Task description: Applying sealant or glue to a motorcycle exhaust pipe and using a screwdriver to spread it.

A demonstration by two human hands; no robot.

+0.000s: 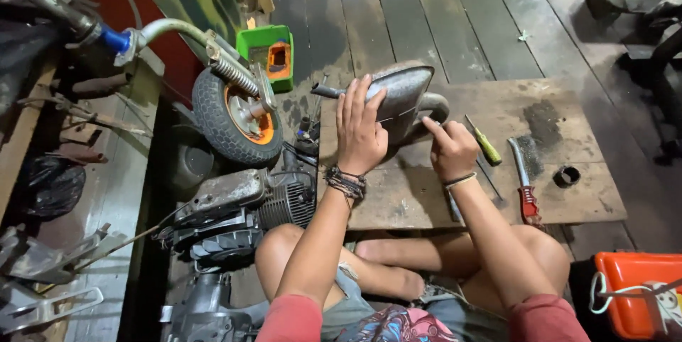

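A grey metal exhaust muffler (406,93) stands on a worn wooden board (568,200) on the floor in front of me. My left hand (360,127) lies flat on its left side, fingers spread, steadying it. My right hand (449,147) is at the curved pipe (435,104) on the muffler's lower right, with the index finger pointing onto it. What lies under the fingers is hidden. I sit cross-legged, knees bare, with bracelets on both wrists.
On the board lie a green-handled screwdriver (485,143), a red-handled wire brush (524,182) and a small metal ring (566,175). To the left are a small wheel with an orange rim (236,116), an engine (241,207), a green box (268,54). An orange container (636,292) sits lower right.
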